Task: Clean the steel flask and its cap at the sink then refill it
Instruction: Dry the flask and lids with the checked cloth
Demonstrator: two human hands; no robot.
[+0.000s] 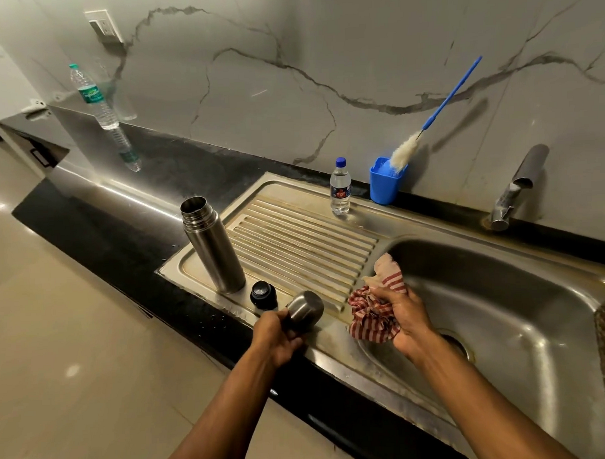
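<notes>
Steel shows nearest: the left hand (pixel 275 335) grips the cap (pixel 305 311), a cup-shaped lid held on its side over the near rim of the sink (pixel 503 325). Just to its right, the right hand (pixel 405 316) clutches a bunched red-and-white striped cloth (pixel 372 314) above the near-left corner of the basin. Cap and cloth are close but apart.

By my reading the step in hand is wiping or drying the cap. The next move would call for bringing cloth and cap together, pushing a fold inside the cup and turning it, while the left hand keeps a firm hold on the smooth metal.

A little farther, a dark round stopper (pixel 263 294) sits on the drainboard (pixel 301 246), and just beyond it the flask (pixel 212 246) stands upright and open at the left end. Refilling looks not yet begun; whether the flask is washed I cannot tell.

Counted: one flask, one cap, one stopper, one cloth. Two plastic bottles: a small one with a blue top (pixel 340 186) at the far edge of the drainboard, and a bigger one (pixel 94 97) far left on the dark surface (pixel 122 218). One blue cup (pixel 385 183) holding one long brush (pixel 437 111) leans by the wall, and one tap (pixel 517 187) stands far right.
</notes>
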